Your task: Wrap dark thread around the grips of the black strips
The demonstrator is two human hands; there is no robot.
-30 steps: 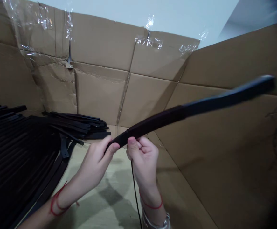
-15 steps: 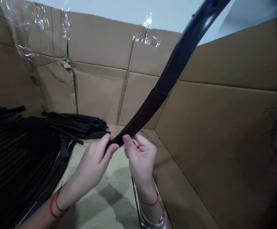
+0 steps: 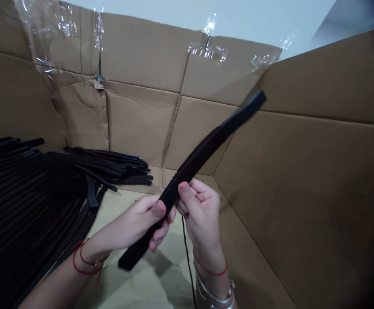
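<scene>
A long, curved black strip (image 3: 198,156) slants across the middle of the view, its far end up to the right. Dark brown-black cord appears to be wound around its middle part. My left hand (image 3: 151,221) is closed around the lower part, thumb on top and fingers curled beneath. Just above it my right hand (image 3: 202,210) has its thumb pressed by the strip and its other fingers curled in. A thin dark cord (image 3: 188,253) hangs below my right hand. Whatever lies inside the right-hand pinch is partly hidden.
Many similar black strips (image 3: 28,206) lie in a broad pile on the left. A smaller bundle (image 3: 112,165) lies behind them. Cardboard walls (image 3: 141,56) with clear tape stand at the back and right, around a pale surface (image 3: 132,296).
The strip has swung and slid down towards me, so its far end now shows and its near end sticks out below my left hand. My left hand's hold has moved along it.
</scene>
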